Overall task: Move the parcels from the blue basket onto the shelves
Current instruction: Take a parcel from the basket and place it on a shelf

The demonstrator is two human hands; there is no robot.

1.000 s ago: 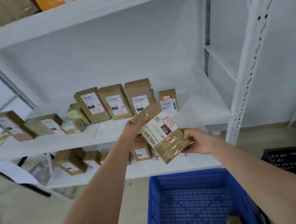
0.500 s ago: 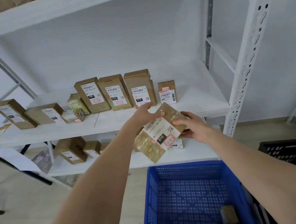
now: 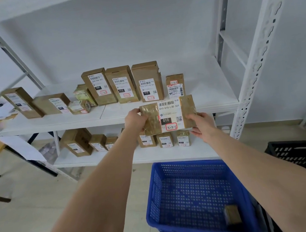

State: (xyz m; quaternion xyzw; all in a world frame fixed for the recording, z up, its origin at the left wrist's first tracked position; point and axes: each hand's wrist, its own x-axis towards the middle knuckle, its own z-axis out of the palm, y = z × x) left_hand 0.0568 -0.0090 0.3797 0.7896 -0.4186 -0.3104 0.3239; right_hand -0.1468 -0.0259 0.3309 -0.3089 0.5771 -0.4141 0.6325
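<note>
1. The person is holding a flat brown parcel (image 3: 168,115) label-up in front of the middle shelf (image 3: 52,124), just short of its front edge.
2. The left hand (image 3: 134,118) is gripping the parcel's left end, and the right hand (image 3: 201,124) is gripping its right end, fingers curled underneath.
3. The red-ringed tag on the parcel is reading 3-3-3; the boxes standing on the middle shelf are carrying similar tags, too small to read surely.
4. This looks like the placing step: the label is being checked before the parcel goes on that shelf.
5. The next move is probably calling for setting it down on the bare stretch to the right of those boxes.
6. Below the shelf, the blue basket (image 3: 157,183) is holding one small parcel (image 3: 232,214) yet to be moved.
</note>
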